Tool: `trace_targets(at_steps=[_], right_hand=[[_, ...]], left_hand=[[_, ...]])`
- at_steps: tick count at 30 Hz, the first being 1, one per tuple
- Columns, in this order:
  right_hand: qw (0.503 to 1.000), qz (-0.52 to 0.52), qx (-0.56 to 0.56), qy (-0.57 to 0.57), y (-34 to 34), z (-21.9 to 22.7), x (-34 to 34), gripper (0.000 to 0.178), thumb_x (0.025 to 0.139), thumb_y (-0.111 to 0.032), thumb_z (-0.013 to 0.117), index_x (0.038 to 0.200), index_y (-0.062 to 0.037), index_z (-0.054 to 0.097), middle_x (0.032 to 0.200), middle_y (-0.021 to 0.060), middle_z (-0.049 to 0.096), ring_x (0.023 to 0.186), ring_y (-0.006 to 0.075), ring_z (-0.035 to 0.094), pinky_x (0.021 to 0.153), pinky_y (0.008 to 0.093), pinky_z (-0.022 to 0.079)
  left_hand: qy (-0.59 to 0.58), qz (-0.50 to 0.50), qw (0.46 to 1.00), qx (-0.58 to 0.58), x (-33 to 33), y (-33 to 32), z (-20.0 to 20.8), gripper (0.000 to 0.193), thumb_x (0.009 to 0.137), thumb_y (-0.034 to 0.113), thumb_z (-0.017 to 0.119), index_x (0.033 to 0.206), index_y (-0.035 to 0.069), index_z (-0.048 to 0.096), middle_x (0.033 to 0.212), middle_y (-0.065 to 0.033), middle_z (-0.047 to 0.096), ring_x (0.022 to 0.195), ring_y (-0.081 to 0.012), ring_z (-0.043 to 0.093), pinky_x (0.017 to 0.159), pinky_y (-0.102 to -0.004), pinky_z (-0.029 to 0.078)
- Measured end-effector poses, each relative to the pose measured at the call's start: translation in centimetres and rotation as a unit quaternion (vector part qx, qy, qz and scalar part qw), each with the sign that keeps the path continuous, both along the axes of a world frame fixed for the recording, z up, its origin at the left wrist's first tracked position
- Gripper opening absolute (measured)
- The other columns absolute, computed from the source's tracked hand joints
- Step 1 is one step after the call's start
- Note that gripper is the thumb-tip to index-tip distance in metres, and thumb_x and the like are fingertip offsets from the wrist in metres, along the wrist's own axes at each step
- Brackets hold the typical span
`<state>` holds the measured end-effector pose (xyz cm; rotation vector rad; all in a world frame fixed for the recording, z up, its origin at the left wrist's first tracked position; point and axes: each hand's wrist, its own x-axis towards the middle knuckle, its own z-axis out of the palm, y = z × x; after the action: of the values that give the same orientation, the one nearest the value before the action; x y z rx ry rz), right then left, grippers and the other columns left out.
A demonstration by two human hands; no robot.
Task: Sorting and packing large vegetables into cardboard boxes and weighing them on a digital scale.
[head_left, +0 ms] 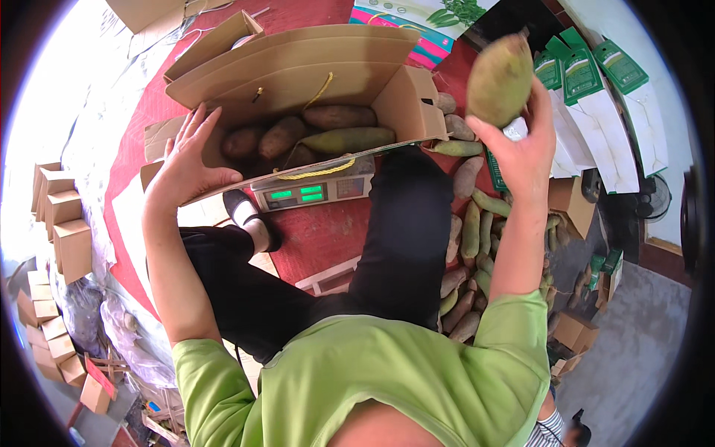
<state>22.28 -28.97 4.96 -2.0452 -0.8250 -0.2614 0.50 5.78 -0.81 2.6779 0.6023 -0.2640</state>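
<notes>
My right hand (525, 141) is raised at the upper right, its fingers wrapped behind a thick green radish (499, 82). A small white patch shows by the palm; I cannot tell what it is. My left hand (186, 160) rests on the left end of an open cardboard box (290, 63), fingers spread, thumb lying over the near rim. Inside the box are several brownish roots (283, 136) and a greener radish (348, 139). Under the box, a scale (313, 192) with green lit digits shows its front. A yellow cord handle (316, 171) hangs along the near side.
Piled green and brownish radishes (471, 231) lie to the right of my leg. Green and white flat cartons (588, 89) lean beyond them, near a fan (655, 195). Folded cardboard boxes (63, 216) stand at the far left. A person's striped sleeve (547, 430) shows at the lower right.
</notes>
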Motion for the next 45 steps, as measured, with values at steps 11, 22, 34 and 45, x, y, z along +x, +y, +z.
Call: trace_targets(at_steps=[11,22,34,45], right_hand=[[0.938,0.249,-0.235,-0.051,11.5,-1.2,-1.1,0.061,0.067,-0.019,0.076,0.123,-0.0112,0.053,0.115,0.0119,0.061,0.11,0.0319,0.055,0.091,0.0424,0.045],[0.983,0.078,-0.087,0.141,1.5,-2.6,2.0,0.044,0.079,-0.018,0.067,0.121,-0.0078,0.056,0.094,0.0138,0.069,0.088,0.0274,0.066,0.081,0.0421,0.05],[0.908,-0.246,-0.143,0.308,-22.4,-28.5,-5.7,0.028,0.076,-0.016,0.068,0.102,-0.0042,0.066,0.089,0.0157,0.069,0.082,0.0282,0.067,0.076,0.0364,0.051],[0.765,-0.491,-0.3,0.289,-30.0,-35.6,-9.9,0.076,0.065,-0.032,0.078,0.131,-0.0126,0.046,0.119,0.0197,0.055,0.113,0.0374,0.052,0.096,0.0433,0.044]], left_hand=[[-0.035,-0.035,0.999,-0.004,-0.2,1.1,-1.1,0.104,0.057,0.029,0.082,0.146,0.019,0.03,0.154,-0.0126,0.021,0.142,-0.0305,0.019,0.113,-0.0547,0.016],[-0.058,-0.039,0.994,-0.085,0.3,0.7,-0.8,0.095,0.063,0.005,0.078,0.145,0.013,0.031,0.152,-0.0151,0.024,0.142,-0.0269,0.021,0.114,-0.0376,0.022],[-0.029,-0.004,0.996,-0.083,0.0,2.0,-1.7,0.093,0.067,-0.001,0.072,0.146,0.022,0.03,0.154,-0.0062,0.024,0.14,-0.0258,0.025,0.111,-0.0492,0.027],[-0.01,0.051,0.986,-0.156,-0.1,1.4,-0.4,0.098,0.058,0.004,0.074,0.146,0.018,0.033,0.152,-0.011,0.029,0.139,-0.0256,0.029,0.109,-0.0408,0.029]])
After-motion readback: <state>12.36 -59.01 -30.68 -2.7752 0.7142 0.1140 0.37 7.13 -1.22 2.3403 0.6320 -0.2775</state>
